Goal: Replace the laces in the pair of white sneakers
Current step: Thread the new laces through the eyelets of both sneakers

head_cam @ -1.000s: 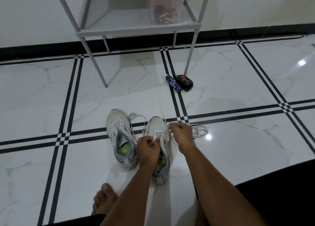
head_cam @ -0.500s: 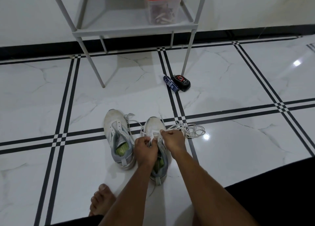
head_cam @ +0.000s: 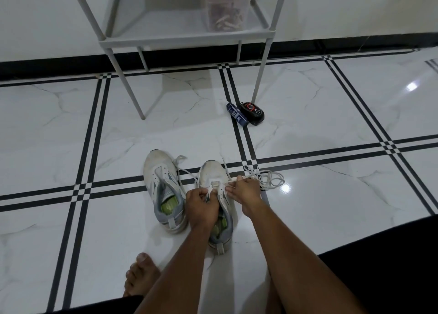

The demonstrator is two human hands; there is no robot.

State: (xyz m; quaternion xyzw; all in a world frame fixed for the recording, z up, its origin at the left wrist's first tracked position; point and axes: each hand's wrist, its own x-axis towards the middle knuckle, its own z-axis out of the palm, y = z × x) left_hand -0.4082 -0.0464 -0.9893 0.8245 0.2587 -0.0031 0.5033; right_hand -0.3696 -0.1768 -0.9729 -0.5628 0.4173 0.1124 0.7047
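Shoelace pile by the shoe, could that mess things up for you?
Maybe. The loose lace lies in loops beside the right sneaker, so pulling with the right hand could tighten a knot. The left hand grips only the sneaker's tongue area, so a hard tug might slide the shoe.

1. A white marble floor [head_cam: 320, 114] with black double stripes crossing in a grid.
2. A grey metal rack [head_cam: 184, 38] stands at the far side by the wall, its legs on the floor.
3. A clear tub [head_cam: 225, 12] with a red lid sits on the rack's shelf, to the right; its contents are unclear.
4. A blue tube [head_cam: 237, 114] lies on the floor near the rack's right leg.
5. A black case [head_cam: 252, 112] with a red ring lies just right of the tube, touching it.
6. A black skirting [head_cam: 59, 68] runs along the far wall.
7. A bare foot [head_cam: 141, 278] rests on the floor at near left.
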